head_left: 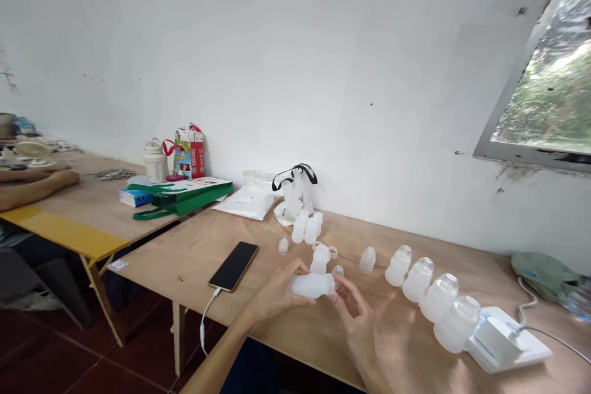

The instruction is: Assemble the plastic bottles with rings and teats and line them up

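A frosted baby bottle (308,285) lies on its side in the air above the table's front edge, its neck pointing right. My left hand (272,297) is closed around its base end. The thumb and fingers of my right hand (356,314) close on the neck end, where a small pale part, perhaps a nipple, is mostly hidden. Just behind stands another frosted bottle (319,258), with a white collar ring (333,252) beside it. A clear cap (338,271) is partly visible behind the neck. Further back stand open bottles (298,228), and a small stack of nipples (283,246) is to their left.
Several capped bottles (419,280) form a row at right, beside a white box with a charger (501,341). Stacked clear caps (368,260) stand mid-table. A phone (234,266) with cable lies left; bags (249,200) rest by the wall. Another person's arm (39,188) is far left.
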Tool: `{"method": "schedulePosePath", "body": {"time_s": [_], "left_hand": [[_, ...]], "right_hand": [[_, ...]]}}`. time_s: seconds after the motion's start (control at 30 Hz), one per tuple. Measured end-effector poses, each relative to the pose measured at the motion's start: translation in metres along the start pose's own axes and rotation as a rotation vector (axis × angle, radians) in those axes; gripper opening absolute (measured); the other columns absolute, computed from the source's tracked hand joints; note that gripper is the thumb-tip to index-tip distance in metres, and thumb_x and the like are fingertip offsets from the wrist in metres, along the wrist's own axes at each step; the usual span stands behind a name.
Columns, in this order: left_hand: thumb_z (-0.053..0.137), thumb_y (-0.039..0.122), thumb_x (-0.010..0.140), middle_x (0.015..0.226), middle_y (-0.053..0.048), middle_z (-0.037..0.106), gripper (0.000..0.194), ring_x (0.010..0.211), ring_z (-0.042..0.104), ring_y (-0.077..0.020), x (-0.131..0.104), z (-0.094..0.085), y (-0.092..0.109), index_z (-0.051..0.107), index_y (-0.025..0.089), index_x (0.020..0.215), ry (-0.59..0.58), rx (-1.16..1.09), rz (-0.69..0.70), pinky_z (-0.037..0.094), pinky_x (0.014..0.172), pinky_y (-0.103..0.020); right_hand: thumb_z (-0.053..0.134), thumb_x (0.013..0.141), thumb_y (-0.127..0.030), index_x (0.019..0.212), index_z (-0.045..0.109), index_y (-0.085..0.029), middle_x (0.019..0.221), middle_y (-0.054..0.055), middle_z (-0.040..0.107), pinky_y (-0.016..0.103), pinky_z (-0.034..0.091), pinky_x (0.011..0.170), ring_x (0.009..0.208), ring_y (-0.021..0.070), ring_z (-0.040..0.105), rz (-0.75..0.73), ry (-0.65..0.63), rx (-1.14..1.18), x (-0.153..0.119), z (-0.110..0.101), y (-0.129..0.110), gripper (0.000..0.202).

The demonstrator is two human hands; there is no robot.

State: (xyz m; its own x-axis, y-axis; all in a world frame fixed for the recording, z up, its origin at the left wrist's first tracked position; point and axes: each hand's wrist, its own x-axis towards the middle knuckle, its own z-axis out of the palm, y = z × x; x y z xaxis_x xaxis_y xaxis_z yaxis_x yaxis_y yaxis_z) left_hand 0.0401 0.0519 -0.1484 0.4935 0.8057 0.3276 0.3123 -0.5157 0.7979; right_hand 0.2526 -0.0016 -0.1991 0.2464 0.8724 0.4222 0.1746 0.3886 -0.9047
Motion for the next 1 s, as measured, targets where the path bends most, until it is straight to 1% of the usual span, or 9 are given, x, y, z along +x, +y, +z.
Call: {"method": "schedulePosePath", "body": {"time_s": [0.13,0.3,0.4,0.53,0.6,0.73,0.8,0.93,1.0], "left_hand": [[0.088,0.053,0.071,0.113,-0.006,0.07,0.054,0.104,0.065,-0.0274,0.004,-0.005,0.01,0.07,0.022,0.11,0.05,-0.094,0.09,0.05,0.091,-0.036],[0.088,0.056,0.071,0.116,-0.007,0.065,0.056,0.109,0.062,-0.0281,0.003,-0.007,0.023,0.073,0.024,0.114,0.002,-0.119,0.15,0.048,0.097,-0.038],[0.088,0.051,0.072,0.123,-0.007,0.063,0.06,0.112,0.061,-0.0279,-0.001,-0.007,0.026,0.065,0.025,0.121,0.02,-0.152,0.123,0.049,0.098,-0.039],[0.085,0.044,0.077,0.131,-0.007,0.059,0.063,0.102,0.063,-0.0232,-0.006,-0.007,0.028,0.052,0.026,0.128,0.009,-0.247,0.028,0.053,0.086,-0.035],[0.084,0.043,0.079,0.127,-0.007,0.06,0.056,0.104,0.063,-0.0236,-0.007,-0.009,0.028,0.053,0.025,0.122,0.033,-0.277,0.025,0.052,0.085,-0.033],[0.087,0.042,0.077,0.123,-0.008,0.063,0.045,0.116,0.06,-0.0287,-0.006,-0.012,0.024,0.061,0.022,0.107,0.103,-0.28,0.099,0.05,0.091,-0.035],[0.088,0.044,0.075,0.12,-0.007,0.066,0.045,0.111,0.062,-0.0284,-0.006,-0.014,0.023,0.064,0.022,0.107,0.119,-0.258,0.094,0.05,0.089,-0.035],[0.087,0.047,0.074,0.108,-0.004,0.069,0.046,0.096,0.063,-0.0242,-0.007,-0.016,0.031,0.069,0.022,0.108,0.09,-0.21,-0.034,0.049,0.079,-0.032],[0.087,0.047,0.073,0.105,-0.002,0.07,0.045,0.092,0.062,-0.0229,-0.008,-0.016,0.037,0.069,0.023,0.108,0.085,-0.203,-0.065,0.048,0.077,-0.03]], "right_hand": [[0.078,0.084,-0.053,0.119,0.076,-0.025,0.12,0.009,0.078,0.047,0.061,0.098,0.113,0.0322,0.072,0.088,-0.039,0.073,0.006,-0.012,-0.001,0.046],[0.075,0.088,-0.051,0.112,0.08,-0.025,0.118,0.01,0.078,0.048,0.061,0.099,0.117,0.0338,0.071,0.017,-0.085,0.019,0.012,-0.029,-0.009,0.037],[0.077,0.086,-0.048,0.106,0.082,-0.026,0.118,0.009,0.078,0.048,0.062,0.099,0.116,0.0338,0.071,-0.087,-0.105,-0.001,0.015,-0.033,-0.021,0.03],[0.076,0.087,-0.047,0.104,0.083,-0.027,0.118,0.009,0.078,0.05,0.061,0.1,0.114,0.0329,0.072,-0.137,-0.103,-0.002,0.02,-0.032,-0.036,0.028],[0.076,0.087,-0.048,0.105,0.083,-0.027,0.12,0.009,0.078,0.049,0.062,0.1,0.116,0.0326,0.071,-0.126,-0.088,-0.003,0.022,-0.031,-0.041,0.028],[0.076,0.086,-0.049,0.103,0.083,-0.027,0.119,0.009,0.078,0.049,0.062,0.1,0.117,0.0328,0.071,-0.132,-0.081,-0.021,0.021,-0.027,-0.046,0.029],[0.076,0.086,-0.05,0.103,0.083,-0.027,0.118,0.009,0.078,0.049,0.063,0.098,0.115,0.0327,0.072,-0.141,-0.079,-0.03,0.02,-0.026,-0.048,0.029],[0.078,0.084,-0.053,0.098,0.084,-0.027,0.112,0.009,0.08,0.047,0.065,0.094,0.109,0.0324,0.074,-0.157,-0.104,-0.045,0.019,-0.028,-0.058,0.03],[0.077,0.085,-0.052,0.098,0.084,-0.029,0.111,0.007,0.08,0.046,0.065,0.094,0.108,0.0318,0.075,-0.166,-0.123,-0.064,0.02,-0.03,-0.062,0.028]]}}
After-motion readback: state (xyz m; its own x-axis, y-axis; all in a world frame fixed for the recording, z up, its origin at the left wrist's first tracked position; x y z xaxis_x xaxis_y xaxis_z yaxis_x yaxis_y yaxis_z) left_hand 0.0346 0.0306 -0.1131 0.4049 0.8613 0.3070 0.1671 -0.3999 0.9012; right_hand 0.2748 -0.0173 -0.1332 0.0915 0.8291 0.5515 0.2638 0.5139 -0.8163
